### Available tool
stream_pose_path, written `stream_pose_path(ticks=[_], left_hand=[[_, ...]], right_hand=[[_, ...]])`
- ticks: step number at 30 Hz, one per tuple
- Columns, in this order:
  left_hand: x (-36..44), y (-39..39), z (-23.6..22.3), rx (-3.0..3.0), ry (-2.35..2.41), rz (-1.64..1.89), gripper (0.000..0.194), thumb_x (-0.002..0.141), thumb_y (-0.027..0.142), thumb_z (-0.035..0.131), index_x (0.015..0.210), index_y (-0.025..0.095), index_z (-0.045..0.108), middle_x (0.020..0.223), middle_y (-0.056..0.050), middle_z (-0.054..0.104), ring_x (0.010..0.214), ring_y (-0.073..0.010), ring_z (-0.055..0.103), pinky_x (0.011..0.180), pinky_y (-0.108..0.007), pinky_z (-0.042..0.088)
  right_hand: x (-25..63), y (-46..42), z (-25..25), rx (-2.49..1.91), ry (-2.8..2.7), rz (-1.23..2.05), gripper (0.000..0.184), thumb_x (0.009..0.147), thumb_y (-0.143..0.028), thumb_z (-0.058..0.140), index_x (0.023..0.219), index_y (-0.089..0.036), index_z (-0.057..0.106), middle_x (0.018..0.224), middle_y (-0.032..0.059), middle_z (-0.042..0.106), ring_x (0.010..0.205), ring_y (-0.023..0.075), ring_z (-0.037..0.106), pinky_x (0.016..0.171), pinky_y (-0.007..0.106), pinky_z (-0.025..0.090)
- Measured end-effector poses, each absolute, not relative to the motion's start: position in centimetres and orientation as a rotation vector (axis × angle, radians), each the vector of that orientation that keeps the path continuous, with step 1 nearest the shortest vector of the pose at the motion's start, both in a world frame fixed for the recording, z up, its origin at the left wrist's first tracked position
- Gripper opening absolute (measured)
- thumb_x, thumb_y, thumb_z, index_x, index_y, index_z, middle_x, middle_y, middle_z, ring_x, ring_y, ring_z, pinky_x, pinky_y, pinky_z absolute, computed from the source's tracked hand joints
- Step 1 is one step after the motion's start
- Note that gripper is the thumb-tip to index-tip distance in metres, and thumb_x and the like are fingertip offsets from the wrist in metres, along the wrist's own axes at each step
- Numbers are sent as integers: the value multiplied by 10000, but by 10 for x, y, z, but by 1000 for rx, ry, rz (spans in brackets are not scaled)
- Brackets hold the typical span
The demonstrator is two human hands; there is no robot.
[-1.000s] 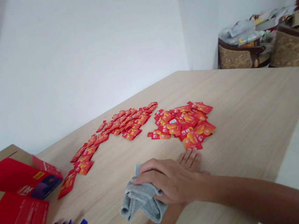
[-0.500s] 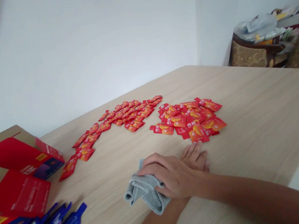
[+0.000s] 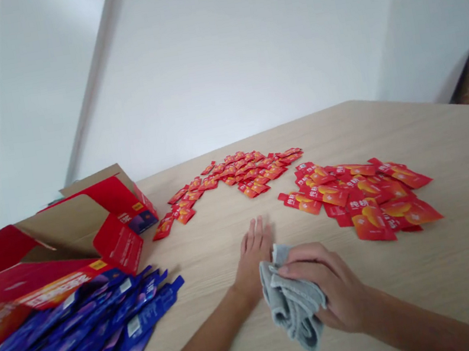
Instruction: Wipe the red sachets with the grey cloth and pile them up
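Holds one cloth (image 3: 294,303) pinched in the right hand (image 3: 337,293) fingers, kinda lengthwise toward the desk's (image 3: 210,245) near side, and rests left hand (image 3: 254,259) flat, with fingers slightly spread.

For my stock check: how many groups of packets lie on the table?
3: blue packets beside the open red cardboard; a long red spread toward the wall; a red heap on the right. Others may be hidden by the cardboard.

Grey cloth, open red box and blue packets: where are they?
Grey cloth (image 3: 289,304): head view, folded middle.
Open red box (image 3: 119,248): head view, red flap.
Blue packets (image 3: 149,309): head view, rightmost packet's surface.
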State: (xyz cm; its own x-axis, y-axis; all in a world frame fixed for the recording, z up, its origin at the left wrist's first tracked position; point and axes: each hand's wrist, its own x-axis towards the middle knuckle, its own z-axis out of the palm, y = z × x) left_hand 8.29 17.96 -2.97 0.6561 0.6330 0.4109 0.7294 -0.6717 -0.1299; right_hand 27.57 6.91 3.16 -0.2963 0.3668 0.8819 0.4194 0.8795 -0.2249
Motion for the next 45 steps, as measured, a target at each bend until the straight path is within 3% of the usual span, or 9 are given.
stream_pose_path(ticks=[2, 5, 12, 22, 31, 36, 40, 45], left_hand=[[79, 209, -27, -2494, -1330, -506, 608, 1020, 353, 434, 1564, 106, 321, 1664, -215, 212, 1542, -361, 210, 1153, -548, 380], [82, 259, -23, -2382, -1583, -542, 619, 1024, 388, 453, 1555, 96, 328, 1672, -223, 172, 1552, -358, 171, 1191, -555, 308], [111, 341, -12, -2451, -1664, -631, 528, 980, 449, 607, 1441, 214, 499, 1536, -126, 440, 1365, -325, 474, 1117, -589, 396], [115, 345, -8, -2404, -1758, -627, 427, 973, 448, 620, 1303, 178, 590, 1346, -112, 585, 1201, -274, 590, 1026, -524, 484], [102, 271, 8, -2431, -1709, -627, 479, 966, 549, 582, 1264, 173, 595, 1252, -107, 619, 1111, -253, 617, 974, -488, 501], [60, 178, 8, -2674, -1483, -529, 483, 921, 544, 599, 1268, 209, 592, 1243, -99, 629, 1193, -252, 588, 1073, -423, 447], [16, 87, 15, -2879, -1299, -454, 583, 884, 405, 622, 1423, 228, 487, 1421, -88, 566, 1420, -255, 434, 1206, -407, 330], [-20, 10, 26, -3012, -1134, -341, 605, 944, 334, 574, 1504, 187, 398, 1540, -133, 454, 1530, -299, 257, 1215, -519, 320]], right_hand=[[272, 67, 29, -597, -1918, -48, 477, 879, -153, 508, 1353, -202, 525, 1185, 106, 599, 1083, 208, 628, 916, 297, 549], [268, 66, 25, -627, -1970, -21, 481, 885, -169, 508, 1365, -208, 522, 1186, 101, 614, 1094, 216, 634, 926, 299, 548], [273, 71, 3, -740, -2084, 27, 523, 902, -205, 504, 1422, -250, 475, 1241, 99, 627, 1135, 226, 646, 954, 304, 552], [267, 82, 9, -822, -2092, 165, 529, 881, -184, 532, 1398, -274, 462, 1237, 74, 618, 1112, 210, 652, 938, 295, 555], [278, 97, -2, -962, -2024, 130, 442, 941, -203, 528, 1375, -267, 481, 1277, 92, 593, 1180, 228, 628, 962, 339, 559], [288, 105, 3, -1001, -1940, 101, 323, 993, -280, 508, 1314, -245, 516, 1254, 114, 587, 1168, 263, 626, 957, 427, 568], [296, 111, 7, -1035, -1879, 72, 304, 1005, -330, 508, 1290, -226, 525, 1251, 134, 574, 1191, 288, 591, 998, 492, 530], [299, 119, 4, -1099, -1850, 40, 319, 1012, -361, 503, 1289, -204, 524, 1258, 152, 576, 1210, 306, 570, 1054, 540, 470]])
